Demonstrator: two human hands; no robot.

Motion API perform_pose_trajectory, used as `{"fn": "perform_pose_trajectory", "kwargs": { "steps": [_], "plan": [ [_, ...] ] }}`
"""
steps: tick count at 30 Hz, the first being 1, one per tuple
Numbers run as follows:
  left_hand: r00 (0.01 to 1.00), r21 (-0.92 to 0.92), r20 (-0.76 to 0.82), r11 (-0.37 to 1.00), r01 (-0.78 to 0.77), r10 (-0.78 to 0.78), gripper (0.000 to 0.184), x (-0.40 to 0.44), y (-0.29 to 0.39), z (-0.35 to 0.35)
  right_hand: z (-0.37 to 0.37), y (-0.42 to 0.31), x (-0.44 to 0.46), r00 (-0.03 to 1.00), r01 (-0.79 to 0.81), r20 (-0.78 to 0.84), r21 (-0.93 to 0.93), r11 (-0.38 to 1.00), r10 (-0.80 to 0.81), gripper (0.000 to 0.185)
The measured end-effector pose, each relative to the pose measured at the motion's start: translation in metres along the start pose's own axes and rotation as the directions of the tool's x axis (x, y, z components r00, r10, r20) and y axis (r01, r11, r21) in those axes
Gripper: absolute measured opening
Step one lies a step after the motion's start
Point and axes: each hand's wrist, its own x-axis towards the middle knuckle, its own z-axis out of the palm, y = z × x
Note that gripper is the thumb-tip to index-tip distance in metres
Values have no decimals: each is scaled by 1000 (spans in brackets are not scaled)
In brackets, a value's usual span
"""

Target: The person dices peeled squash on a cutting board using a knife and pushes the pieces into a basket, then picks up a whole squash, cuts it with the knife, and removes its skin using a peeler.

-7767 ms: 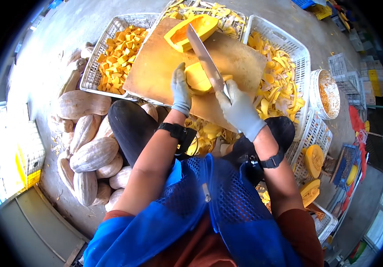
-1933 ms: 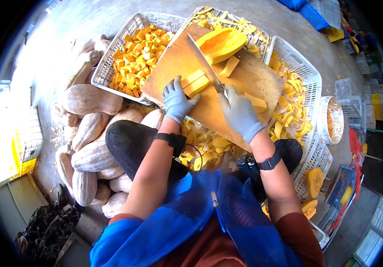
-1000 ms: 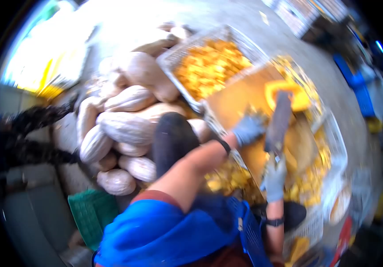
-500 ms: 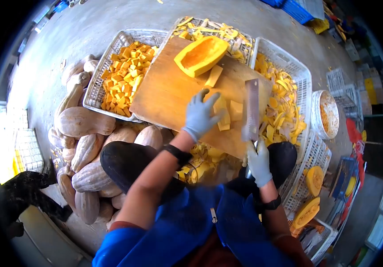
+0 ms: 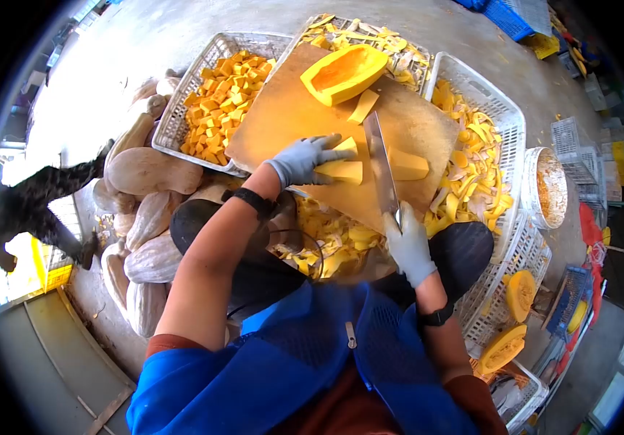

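My left hand, in a grey glove, has its fingers closed against cut pumpkin pieces on the wooden cutting board. Gripped by its handle in my gloved right hand is a kitchen knife, the long blade standing edge down on the board. A peeled pumpkin chunk lies just right of the blade. Further up are a narrow pumpkin slice and a hollowed pumpkin half, its cavity facing up.
Pumpkin cubes fill a white crate at upper left. Peelings lie in a crate at right, beside a white bucket. Whole pumpkins are heaped on the floor at left, near a dark, legged shape.
My left hand has moved left, with pumpkin pieces now against its fingers. The knife has turned from broadside to nearly edge-on and sits between pieces. The dark shape at left has moved up in view.
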Motion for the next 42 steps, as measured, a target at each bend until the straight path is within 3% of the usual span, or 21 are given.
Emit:
{"fn": "perform_pose_trajectory", "kwargs": {
  "steps": [2, 3, 5, 7, 8, 11, 14, 17, 19, 23, 24, 27, 28, 31, 32, 35, 38, 41, 42],
  "plan": [
    [973, -199, -153, 970, 141, -173, 83, -16, 11, 3, 7, -6, 8, 986, 143, -73, -107, 984, -151, 24],
    [942, -300, -214, 935, 189, -259, 87, -21, 17, 5, 9, -8, 14, 992, 123, -6, -143, 982, -126, 24],
    [919, -170, -268, 953, 250, -289, 93, -23, 14, 31, 10, -7, 26, 991, 88, 120, -227, 970, -62, 26],
    [903, -109, -281, 945, 307, -325, 94, -26, 14, 47, 20, -4, 34, 987, 95, 147, -254, 962, -59, 26],
    [844, -138, -383, 926, 351, -377, 85, -24, 17, 54, 24, -8, 39, 985, 93, 165, -232, 968, -55, 25],
    [802, -182, -322, 864, 469, -503, 78, -26, 31, 47, 44, -6, 64, 978, 119, 187, -156, 981, -89, 24],
    [676, -290, -416, 794, 535, -607, 68, -23, 32, 53, 51, -9, 82, 976, 189, 140, -145, 971, -169, 24],
    [739, -487, -467, 839, 245, -486, 60, -32, -3, 66, 37, -29, 78, 965, 259, 73, -143, 955, -251, 23],
    [686, -578, -467, 780, 241, -558, 50, -37, -8, 63, 20, -47, 70, 950, 312, 58, -173, 934, -306, 21],
    [725, -504, -440, 813, 289, -531, 45, -34, -19, 60, 20, -78, 52, 952, 303, 14, -158, 940, -304, 20],
    [727, -494, -432, 814, 304, -534, 44, -34, -18, 59, 27, -76, 51, 974, 205, 119, -125, 971, -190, 23],
    [736, -361, -460, 862, 356, -497, 42, -35, -13, 61, 66, -45, 53, 971, 75, 237, -313, 947, 1, 27],
    [755, -325, -450, 875, 358, -476, 46, -34, -12, 62, 68, -41, 57, 972, 64, 237, -317, 946, 13, 29],
    [682, -479, -531, 843, 247, -502, 59, -38, 0, 59, 61, -35, 59, 966, 76, 258, -221, 972, -17, 30],
    [646, -548, -544, 810, 210, -535, 73, -41, -3, 66, 59, -37, 59, 973, 82, 228, -212, 974, -33, 30],
    [690, -266, -412, 803, 534, -595, 79, -60, 32, 42, 48, -59, 41, 970, 104, 240, -221, 970, -50, 31],
    [674, -294, -395, 781, 550, -624, 76, -60, 26, 47, 64, -60, 47, 929, 153, 368, -280, 948, -41, 29],
    [649, -339, -429, 778, 528, -628, 73, -53, 22, 55, 83, -48, 51, 945, 151, 323, -309, 939, -45, 30],
    [636, -354, -414, 759, 547, -651, 73, -54, 26, 56, 85, -41, 49, 953, 173, 284, -237, 956, -102, 32]
  ]
}}
